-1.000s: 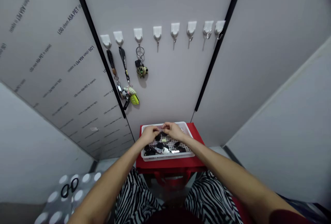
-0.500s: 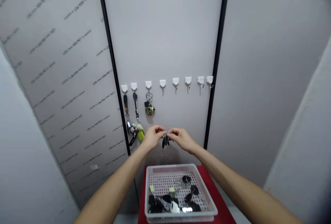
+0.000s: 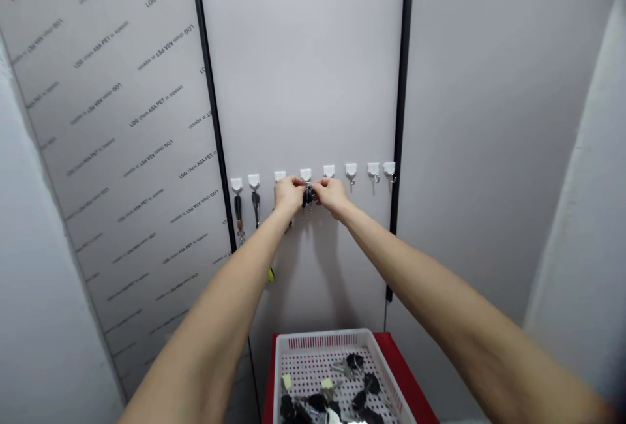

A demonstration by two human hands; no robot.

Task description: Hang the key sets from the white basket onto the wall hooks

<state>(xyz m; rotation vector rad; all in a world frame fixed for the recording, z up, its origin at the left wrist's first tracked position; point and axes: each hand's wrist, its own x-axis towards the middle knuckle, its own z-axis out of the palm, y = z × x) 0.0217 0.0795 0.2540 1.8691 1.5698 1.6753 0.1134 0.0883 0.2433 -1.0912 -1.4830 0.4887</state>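
Both hands are raised to the row of white wall hooks, at the fourth hook point(image 3: 306, 175) from the left. Between them hangs a bunch of black-headed keys point(image 3: 307, 196), close under that hook. My left hand point(image 3: 289, 193) pinches the top of the bunch from the left, fingers closed. My right hand point(image 3: 331, 196) pinches it from the right, also closed. Whether the ring is over the hook's metal part cannot be made out. The third hook's key ring is mostly hidden behind my left hand.
Key straps point(image 3: 238, 210) hang from the two leftmost hooks, partly behind my left arm. Several hooks point(image 3: 351, 169) to the right carry nothing. Below, a white perforated basket point(image 3: 325, 340) with many keys stands on a red surface point(image 3: 405, 378). Black handle strips point(image 3: 402, 98) flank the panel.
Both hands have risen with the key bunch from below the hooks to the fourth hook. The view has shifted slightly, and the basket sits lower in it.
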